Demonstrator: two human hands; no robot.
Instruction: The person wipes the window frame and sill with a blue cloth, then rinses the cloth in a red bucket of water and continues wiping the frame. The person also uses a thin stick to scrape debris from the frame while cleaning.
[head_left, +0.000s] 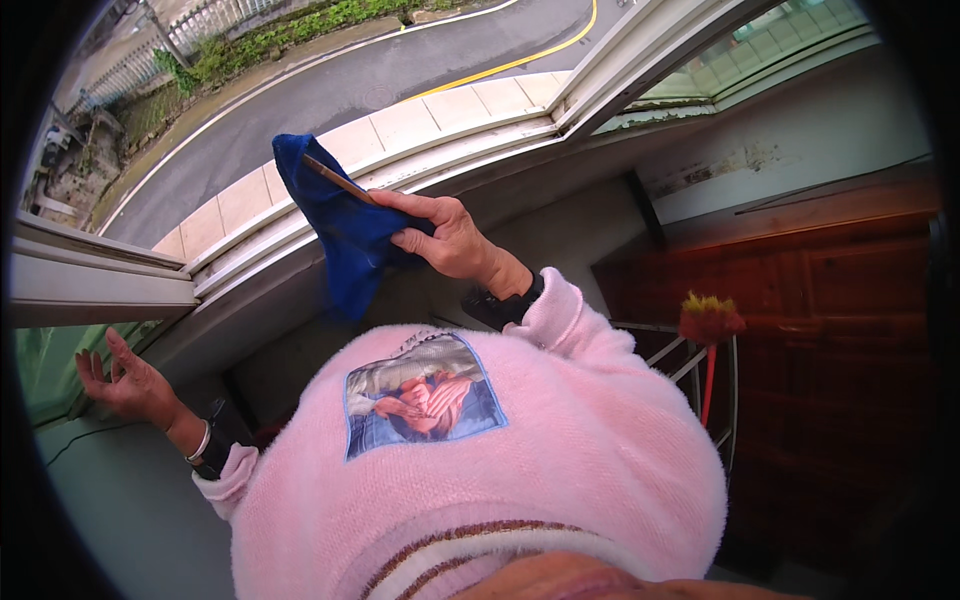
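Note:
Between the thumb and fingers of my right hand (446, 236) is a thin wooden stick (337, 180) together with a blue cloth (330, 202). The cloth wraps about the stick's far end and hangs down in folds. Both are held over the white window frame's sill track (247, 259), which has dark grime in its grooves. Off to the left, my left hand (131, 379) is raised with its fingers apart and nothing in it. It is near the green-tinted glass pane (52, 367) at the left; whether it touches the pane I cannot tell.
A pale tiled ledge (420, 120) runs outside the open window, with a road (300, 112) beyond it. To the right stand a reddish wooden cabinet (847, 300), a metal rack (731, 397) and a red-handled brush (709, 322) with yellow-green bristles.

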